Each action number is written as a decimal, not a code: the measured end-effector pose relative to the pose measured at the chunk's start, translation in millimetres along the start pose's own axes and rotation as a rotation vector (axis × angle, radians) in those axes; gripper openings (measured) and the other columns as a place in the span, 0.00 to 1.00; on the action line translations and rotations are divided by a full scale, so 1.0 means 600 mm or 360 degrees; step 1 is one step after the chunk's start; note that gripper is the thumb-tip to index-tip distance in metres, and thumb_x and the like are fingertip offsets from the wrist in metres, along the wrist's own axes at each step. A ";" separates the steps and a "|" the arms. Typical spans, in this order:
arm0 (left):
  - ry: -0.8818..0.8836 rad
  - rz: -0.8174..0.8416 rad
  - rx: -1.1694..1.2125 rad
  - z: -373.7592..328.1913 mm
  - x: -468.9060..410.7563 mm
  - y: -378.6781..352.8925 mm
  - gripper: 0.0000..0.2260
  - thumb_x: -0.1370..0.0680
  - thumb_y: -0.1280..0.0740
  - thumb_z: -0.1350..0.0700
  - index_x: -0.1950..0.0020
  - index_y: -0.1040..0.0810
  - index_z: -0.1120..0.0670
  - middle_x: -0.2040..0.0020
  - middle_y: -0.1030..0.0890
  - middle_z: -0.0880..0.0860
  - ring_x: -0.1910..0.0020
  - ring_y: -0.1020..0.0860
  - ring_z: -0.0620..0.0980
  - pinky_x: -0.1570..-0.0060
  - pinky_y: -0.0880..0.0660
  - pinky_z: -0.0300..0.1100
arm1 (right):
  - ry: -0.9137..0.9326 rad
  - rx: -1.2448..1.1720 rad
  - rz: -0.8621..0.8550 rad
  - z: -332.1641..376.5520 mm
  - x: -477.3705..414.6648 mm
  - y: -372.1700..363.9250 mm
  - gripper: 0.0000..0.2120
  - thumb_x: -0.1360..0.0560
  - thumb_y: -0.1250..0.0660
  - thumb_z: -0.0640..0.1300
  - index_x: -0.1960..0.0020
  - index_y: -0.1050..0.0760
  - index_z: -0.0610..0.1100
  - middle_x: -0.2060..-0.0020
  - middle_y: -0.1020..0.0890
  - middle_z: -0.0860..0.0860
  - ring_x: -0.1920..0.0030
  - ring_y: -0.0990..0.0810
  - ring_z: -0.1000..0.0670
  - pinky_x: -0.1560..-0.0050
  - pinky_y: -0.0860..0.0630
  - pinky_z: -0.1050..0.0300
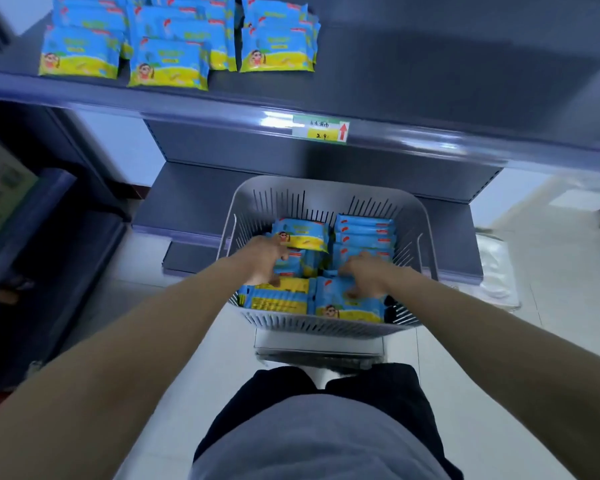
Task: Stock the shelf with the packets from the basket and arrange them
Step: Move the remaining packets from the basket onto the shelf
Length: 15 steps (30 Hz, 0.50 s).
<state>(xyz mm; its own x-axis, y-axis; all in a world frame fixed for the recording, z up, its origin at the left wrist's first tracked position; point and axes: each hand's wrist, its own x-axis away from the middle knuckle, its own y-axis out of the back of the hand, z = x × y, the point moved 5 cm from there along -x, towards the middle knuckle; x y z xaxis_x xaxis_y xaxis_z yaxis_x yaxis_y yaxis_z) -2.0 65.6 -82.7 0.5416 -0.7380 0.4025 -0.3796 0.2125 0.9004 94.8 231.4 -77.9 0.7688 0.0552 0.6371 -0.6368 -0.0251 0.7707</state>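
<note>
Picking step: both hands were down in the basket (pixel 326 199). The left hand (pixel 262 261) curled round a packet (pixel 303 266); the right hand (pixel 368 275) lay on a neighbouring packet (pixel 347 303), grip too blurred to tell. Next, probably: lift both to the shelf (pixel 430 64) above, beside the stocked packets (pixel 174 60).

rear shelf packets (pixel 187 1) cropped; price tag (pixel 320 129) print unreadable

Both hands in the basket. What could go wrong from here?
1. The tilted packet leans atop the pile beside the left hand. Pulling packets from under it may send it tumbling inside the basket.
2. The front middle packet on the shelf sits near the front lip, so a nudge while stocking might push it off.
The right hand is too blurred to judge its grip.
</note>
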 end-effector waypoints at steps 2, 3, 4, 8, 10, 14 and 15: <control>0.0028 0.0112 -0.0003 0.003 -0.001 -0.021 0.28 0.29 0.28 0.47 0.32 0.31 0.53 0.36 0.26 0.53 0.37 0.30 0.55 0.36 0.34 0.46 | -0.0024 0.0037 0.0048 -0.003 -0.006 -0.012 0.25 0.25 0.35 0.54 0.32 0.32 0.46 0.36 0.29 0.43 0.38 0.31 0.41 0.38 0.30 0.44; 0.0048 0.0157 0.0003 0.004 0.000 -0.029 0.29 0.29 0.28 0.48 0.31 0.31 0.53 0.35 0.26 0.53 0.37 0.30 0.56 0.35 0.34 0.47 | -0.0035 0.0028 0.0048 -0.003 -0.008 -0.015 0.24 0.26 0.34 0.54 0.33 0.31 0.46 0.38 0.27 0.43 0.39 0.31 0.41 0.39 0.29 0.45; 0.0069 0.0193 0.0012 0.004 0.000 -0.035 0.29 0.29 0.27 0.49 0.31 0.31 0.54 0.35 0.26 0.53 0.36 0.31 0.56 0.35 0.35 0.48 | -0.0046 0.0014 0.0044 -0.003 -0.009 -0.015 0.24 0.26 0.33 0.54 0.34 0.31 0.46 0.39 0.26 0.44 0.40 0.30 0.42 0.41 0.28 0.46; 0.0115 0.0242 0.0052 0.004 -0.005 -0.042 0.28 0.31 0.26 0.52 0.34 0.30 0.54 0.37 0.27 0.54 0.37 0.32 0.57 0.36 0.34 0.50 | -0.0085 -0.0062 0.0080 0.000 -0.012 -0.018 0.23 0.28 0.31 0.51 0.36 0.31 0.44 0.42 0.24 0.45 0.44 0.25 0.43 0.45 0.25 0.48; 0.0117 0.0202 0.0091 0.005 -0.010 -0.040 0.26 0.30 0.26 0.51 0.36 0.29 0.54 0.38 0.27 0.54 0.40 0.30 0.56 0.38 0.32 0.49 | -0.0094 -0.0086 0.0115 0.000 -0.011 -0.018 0.24 0.28 0.30 0.51 0.36 0.30 0.44 0.43 0.23 0.45 0.44 0.24 0.43 0.45 0.25 0.48; 0.0095 -0.0119 0.0059 0.013 -0.021 -0.012 0.24 0.25 0.32 0.50 0.31 0.32 0.56 0.34 0.30 0.56 0.37 0.31 0.57 0.37 0.36 0.47 | -0.0037 -0.0113 0.0167 -0.002 -0.009 -0.010 0.16 0.29 0.29 0.50 0.44 0.26 0.45 0.50 0.22 0.47 0.51 0.24 0.44 0.51 0.25 0.51; 0.0100 -0.0190 0.0024 0.017 -0.024 -0.004 0.24 0.24 0.33 0.50 0.30 0.34 0.56 0.35 0.30 0.57 0.37 0.31 0.57 0.37 0.36 0.47 | -0.0028 -0.0154 0.0156 -0.004 -0.008 -0.003 0.12 0.29 0.29 0.48 0.49 0.26 0.46 0.52 0.24 0.48 0.52 0.25 0.45 0.54 0.26 0.52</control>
<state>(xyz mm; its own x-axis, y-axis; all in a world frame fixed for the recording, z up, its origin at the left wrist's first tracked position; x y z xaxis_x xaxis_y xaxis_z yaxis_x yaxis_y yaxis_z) -16.5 69.2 -92.6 0.6292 -0.7160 0.3026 -0.3205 0.1156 0.9402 92.2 233.3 -82.2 0.7032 0.0396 0.7099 -0.7107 0.0667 0.7003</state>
